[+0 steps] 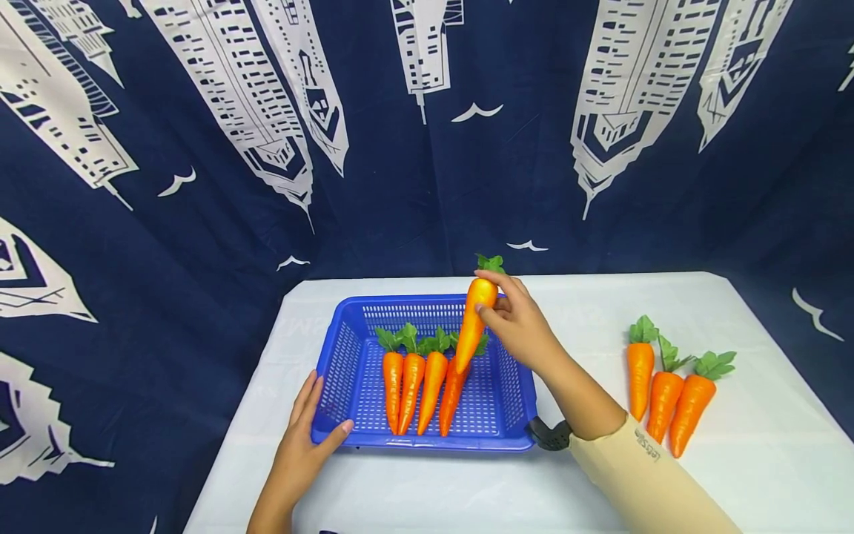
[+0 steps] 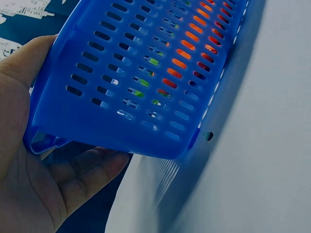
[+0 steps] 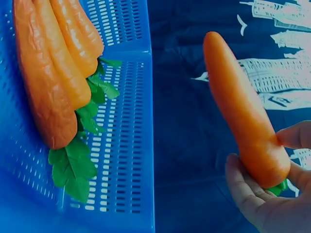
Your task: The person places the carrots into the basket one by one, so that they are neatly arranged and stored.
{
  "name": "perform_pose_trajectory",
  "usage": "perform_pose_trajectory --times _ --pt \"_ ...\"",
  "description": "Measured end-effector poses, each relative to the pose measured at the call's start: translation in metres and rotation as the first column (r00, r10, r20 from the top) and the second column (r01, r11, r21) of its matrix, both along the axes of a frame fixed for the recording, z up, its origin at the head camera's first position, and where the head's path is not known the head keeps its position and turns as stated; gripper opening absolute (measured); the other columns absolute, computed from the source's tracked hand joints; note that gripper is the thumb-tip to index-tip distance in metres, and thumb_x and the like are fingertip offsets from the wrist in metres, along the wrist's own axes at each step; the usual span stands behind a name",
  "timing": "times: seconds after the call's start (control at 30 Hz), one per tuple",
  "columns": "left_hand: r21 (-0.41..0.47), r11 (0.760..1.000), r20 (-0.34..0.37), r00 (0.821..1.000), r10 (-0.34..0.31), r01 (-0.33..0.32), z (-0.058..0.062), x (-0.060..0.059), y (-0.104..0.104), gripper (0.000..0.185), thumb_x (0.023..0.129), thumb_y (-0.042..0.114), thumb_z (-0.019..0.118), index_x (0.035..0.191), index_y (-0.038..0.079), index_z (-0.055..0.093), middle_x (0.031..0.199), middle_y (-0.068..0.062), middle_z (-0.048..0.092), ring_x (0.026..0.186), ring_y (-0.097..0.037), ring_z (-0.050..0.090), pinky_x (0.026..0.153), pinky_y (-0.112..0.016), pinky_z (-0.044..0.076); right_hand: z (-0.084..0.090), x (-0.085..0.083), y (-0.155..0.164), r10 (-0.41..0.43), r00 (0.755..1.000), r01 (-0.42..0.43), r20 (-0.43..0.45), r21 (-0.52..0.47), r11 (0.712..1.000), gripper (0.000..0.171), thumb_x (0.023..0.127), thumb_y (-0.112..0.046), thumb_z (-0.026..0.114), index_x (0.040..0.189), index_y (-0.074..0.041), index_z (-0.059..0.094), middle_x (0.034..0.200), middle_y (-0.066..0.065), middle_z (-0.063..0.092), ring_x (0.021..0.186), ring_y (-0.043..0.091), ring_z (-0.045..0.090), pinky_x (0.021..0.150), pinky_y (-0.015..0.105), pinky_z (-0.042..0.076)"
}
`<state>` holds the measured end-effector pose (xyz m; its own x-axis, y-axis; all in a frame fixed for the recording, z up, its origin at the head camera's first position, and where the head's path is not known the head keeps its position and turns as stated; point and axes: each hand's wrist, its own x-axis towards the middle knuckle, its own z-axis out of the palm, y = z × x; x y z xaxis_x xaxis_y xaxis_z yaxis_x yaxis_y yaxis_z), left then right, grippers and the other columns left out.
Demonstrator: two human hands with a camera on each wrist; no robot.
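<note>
My right hand [image 1: 517, 322] holds an orange carrot [image 1: 475, 319] by its thick leafy end, tip pointing down, above the right part of a blue plastic basket [image 1: 427, 443]. In the right wrist view the thumb and fingers pinch this carrot [image 3: 240, 107] near its green top. Several carrots [image 1: 414, 378] lie side by side in the basket, leaves toward the far side. My left hand [image 1: 303, 437] grips the basket's near left corner. The left wrist view shows the thumb at the rim and fingers [image 2: 97, 174] around the corner of the perforated wall [image 2: 121, 92].
Three more carrots [image 1: 667, 397] with green leaves lie on the white table [image 1: 587, 482] at the right, beside the right forearm's beige sleeve [image 1: 640, 475]. A dark blue cloth with white building prints [image 1: 427, 185] hangs behind the table.
</note>
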<state>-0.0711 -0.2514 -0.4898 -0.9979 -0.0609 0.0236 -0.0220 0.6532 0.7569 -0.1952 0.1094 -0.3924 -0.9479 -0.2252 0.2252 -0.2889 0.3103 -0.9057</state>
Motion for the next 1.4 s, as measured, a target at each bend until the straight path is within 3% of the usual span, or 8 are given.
perform_pose_trajectory --times 0.37,0.53,0.83,1.1,1.4 --pt "-0.008 1.000 0.006 1.000 0.001 -0.001 -0.001 -0.001 -0.001 0.091 0.091 0.044 0.073 0.163 0.024 0.021 0.171 0.012 0.005 0.158 -0.036 0.012 0.118 -0.073 0.019 -0.005 -0.008 -0.024 0.103 0.994 -0.110 0.045 0.169 0.980 0.049 0.098 -0.009 0.060 0.146 -0.014 0.050 0.142 0.019 0.046 0.104 0.033 0.060 0.089 0.042 0.061" --pt "-0.008 1.000 0.005 1.000 0.004 -0.004 -0.001 -0.001 -0.001 0.091 0.091 0.044 0.074 0.163 0.023 0.021 0.171 0.012 0.005 0.158 -0.036 0.012 0.118 -0.072 0.019 -0.010 -0.015 -0.032 0.117 0.991 -0.129 0.060 0.285 0.950 0.046 0.095 -0.009 0.066 0.140 -0.012 0.055 0.137 0.019 0.050 0.100 0.032 0.058 0.086 0.040 0.058" --pt "-0.007 1.000 0.008 1.000 0.005 -0.004 -0.002 0.000 -0.001 0.092 0.091 0.044 0.074 0.163 0.023 0.020 0.171 0.012 0.005 0.158 -0.037 0.012 0.117 -0.074 0.019 -0.019 -0.024 -0.042 0.135 0.980 -0.184 0.149 0.392 0.901 0.040 0.094 -0.009 0.067 0.133 -0.013 0.059 0.129 0.019 0.053 0.096 0.028 0.061 0.082 0.038 0.059" --pt "-0.003 1.000 0.007 1.000 0.010 -0.010 -0.004 -0.001 -0.001 0.092 0.091 0.044 0.074 0.163 0.026 0.020 0.171 0.014 0.005 0.158 -0.036 0.013 0.117 -0.074 0.019 -0.033 -0.031 -0.052 0.147 0.967 -0.228 0.208 0.449 0.864 0.039 0.091 -0.006 0.069 0.129 -0.011 0.062 0.122 0.017 0.056 0.098 0.027 0.060 0.088 0.041 0.059" --pt "-0.010 1.000 0.009 1.000 0.010 -0.010 -0.001 -0.001 0.000 0.091 0.091 0.045 0.074 0.163 0.025 0.021 0.171 0.012 0.005 0.158 -0.037 0.013 0.118 -0.073 0.019 -0.045 -0.033 -0.058 0.183 0.937 -0.315 0.297 0.497 0.808 0.037 0.088 -0.005 0.072 0.124 -0.012 0.064 0.115 0.009 0.064 0.097 0.024 0.059 0.092 0.039 0.056"
